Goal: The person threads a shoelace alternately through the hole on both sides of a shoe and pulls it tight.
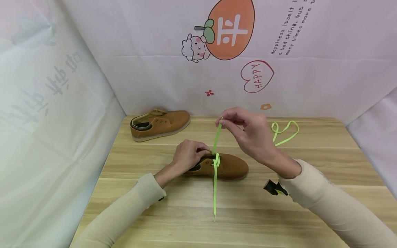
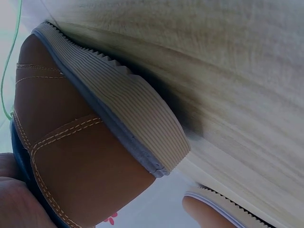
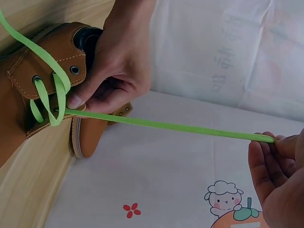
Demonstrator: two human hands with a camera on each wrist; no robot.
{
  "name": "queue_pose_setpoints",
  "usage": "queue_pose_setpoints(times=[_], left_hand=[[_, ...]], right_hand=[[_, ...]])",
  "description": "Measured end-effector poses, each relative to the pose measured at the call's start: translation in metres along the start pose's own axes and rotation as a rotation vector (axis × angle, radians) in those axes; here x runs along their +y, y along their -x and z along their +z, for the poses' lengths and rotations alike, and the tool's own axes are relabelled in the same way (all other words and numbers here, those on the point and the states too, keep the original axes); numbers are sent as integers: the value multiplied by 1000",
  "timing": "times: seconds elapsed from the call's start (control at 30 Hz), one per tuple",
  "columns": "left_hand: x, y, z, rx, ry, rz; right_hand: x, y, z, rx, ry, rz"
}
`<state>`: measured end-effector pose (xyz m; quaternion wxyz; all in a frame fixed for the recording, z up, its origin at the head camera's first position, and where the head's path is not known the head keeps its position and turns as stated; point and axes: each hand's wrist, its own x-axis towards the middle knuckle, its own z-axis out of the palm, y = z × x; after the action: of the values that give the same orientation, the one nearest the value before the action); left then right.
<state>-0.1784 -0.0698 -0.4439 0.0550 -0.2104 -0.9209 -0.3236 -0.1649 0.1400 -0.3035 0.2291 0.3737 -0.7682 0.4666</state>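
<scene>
A brown shoe (image 1: 232,167) lies on the table with its toe to the right, a neon green shoelace (image 1: 218,137) threaded through some eyelets. My left hand (image 1: 187,155) pinches the shoe's far eyelet flap (image 3: 71,111) between thumb and fingers, close to where the lace comes out. Above and beyond the shoe, my right hand (image 1: 252,134) pinches the end of the lace, which runs taut up from the eyelet. The lace's other end hangs over the near side and lies on the table. In the left wrist view, the shoe's heel and ridged sole (image 2: 128,104) fill much of the picture.
A second brown shoe (image 1: 162,125), its visible eyelets unlaced, stands at the back left by the printed white wall sheet (image 1: 155,75). Another green lace (image 1: 286,137) lies looped at the back right of the wooden table (image 1: 173,220).
</scene>
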Motion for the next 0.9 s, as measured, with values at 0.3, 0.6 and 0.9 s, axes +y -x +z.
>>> queue_pose_setpoints(times=[0.3,0.6,0.9], left_hand=[[-2,0,0,-14,13,8],[-3,-1,-1,-40,49,6],[-5,0,-6,-50,90,49]], right_hand=[[4,0,-4,-68,-94,125],[19,0,-8,-133,-187,314],[34,5,-10,-214,-147,455]])
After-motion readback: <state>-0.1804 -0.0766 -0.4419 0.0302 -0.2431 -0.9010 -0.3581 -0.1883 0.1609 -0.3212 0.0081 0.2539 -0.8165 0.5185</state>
